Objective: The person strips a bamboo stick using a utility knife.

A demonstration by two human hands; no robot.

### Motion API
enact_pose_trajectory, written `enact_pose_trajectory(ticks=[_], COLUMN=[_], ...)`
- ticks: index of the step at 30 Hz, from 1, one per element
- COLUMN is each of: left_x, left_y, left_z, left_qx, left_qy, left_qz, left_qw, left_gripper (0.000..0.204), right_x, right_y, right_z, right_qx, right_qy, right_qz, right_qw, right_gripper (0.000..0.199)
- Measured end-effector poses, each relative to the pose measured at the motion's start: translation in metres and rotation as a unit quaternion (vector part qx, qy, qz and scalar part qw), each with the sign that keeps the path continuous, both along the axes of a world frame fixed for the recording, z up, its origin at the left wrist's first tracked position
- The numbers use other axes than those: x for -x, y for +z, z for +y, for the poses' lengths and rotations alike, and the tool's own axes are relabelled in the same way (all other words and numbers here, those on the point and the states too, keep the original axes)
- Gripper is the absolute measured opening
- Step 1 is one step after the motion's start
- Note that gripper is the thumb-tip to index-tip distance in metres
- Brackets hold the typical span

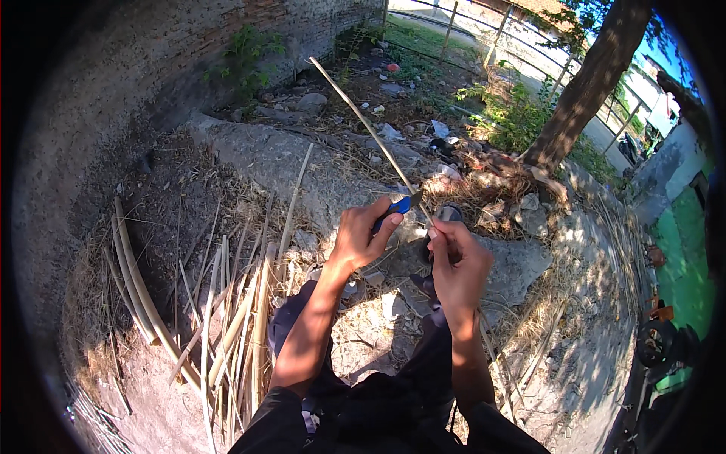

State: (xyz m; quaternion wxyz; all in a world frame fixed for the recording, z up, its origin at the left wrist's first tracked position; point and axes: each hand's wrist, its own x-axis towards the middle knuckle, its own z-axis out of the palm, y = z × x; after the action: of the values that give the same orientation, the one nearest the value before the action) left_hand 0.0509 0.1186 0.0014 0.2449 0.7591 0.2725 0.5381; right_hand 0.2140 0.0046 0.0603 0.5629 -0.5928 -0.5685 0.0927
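My left hand (pixel 357 233) is closed around a blue utility knife (pixel 396 209). The dark blade points right and meets a long, pale, thin stick (pixel 368 126), which looks like split bamboo or cane. Just beyond the knife, my right hand (pixel 463 261) pinches the near end of that stick between thumb and fingers. From there the stick slants up and away to the left, its far end in the air above the ground. Whether the blade is cutting into it or only resting against it I cannot tell.
A pile of pale poles and split strips (pixel 246 325) lies to my left, with thicker curved poles (pixel 136 280) beside it. Ahead are a low rock ledge (pixel 249 151), litter and dry grass. A tree trunk (pixel 586 87) rises at right; a rough wall (pixel 98 106) stands left.
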Motion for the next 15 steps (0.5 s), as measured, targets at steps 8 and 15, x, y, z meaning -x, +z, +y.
enact_pose_trajectory(ticks=[8,15], left_x=[-0.009,-0.004], left_y=[-0.014,-0.001], left_z=[0.01,0.007], left_qx=[-0.058,-0.029], left_qy=[0.094,0.147], left_qz=[-0.04,0.018], left_qw=[0.993,0.989], left_gripper=[0.025,0.031], right_x=[0.01,0.011], right_y=[0.005,0.005], right_z=[0.005,-0.012], right_qx=[-0.012,-0.009], right_qy=[-0.002,-0.008], right_qz=[-0.033,-0.058], right_qw=[0.999,0.998], right_gripper=[0.013,0.014])
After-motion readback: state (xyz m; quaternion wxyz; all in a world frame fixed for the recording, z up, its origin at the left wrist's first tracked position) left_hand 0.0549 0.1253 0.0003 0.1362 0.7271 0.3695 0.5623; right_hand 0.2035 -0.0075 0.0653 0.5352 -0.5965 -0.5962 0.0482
